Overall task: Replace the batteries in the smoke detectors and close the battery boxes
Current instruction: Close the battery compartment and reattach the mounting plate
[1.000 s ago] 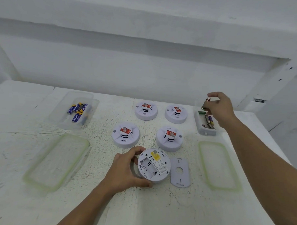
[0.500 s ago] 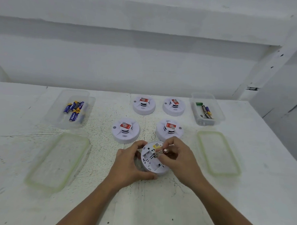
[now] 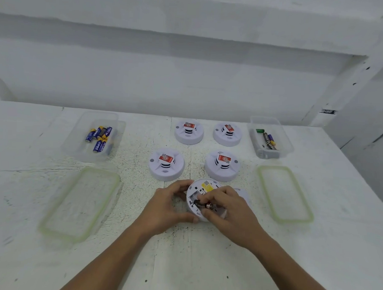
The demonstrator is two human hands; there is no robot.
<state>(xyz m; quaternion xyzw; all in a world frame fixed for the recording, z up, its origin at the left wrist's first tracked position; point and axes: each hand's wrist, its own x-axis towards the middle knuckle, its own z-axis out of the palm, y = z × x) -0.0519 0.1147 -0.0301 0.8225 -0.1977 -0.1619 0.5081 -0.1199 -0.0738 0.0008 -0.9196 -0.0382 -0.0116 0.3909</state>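
Well left of the left hand, a clear box holds blue batteries, its green-rimmed lid lying nearer the person. The left hand grips the left rim of the upturned smoke detector, and the right hand pinches a dark battery lying across its open battery bay, with four more detectors face up just beyond both hands. Right of the right hand lies a second lid, and farther back a box with a few loose batteries.
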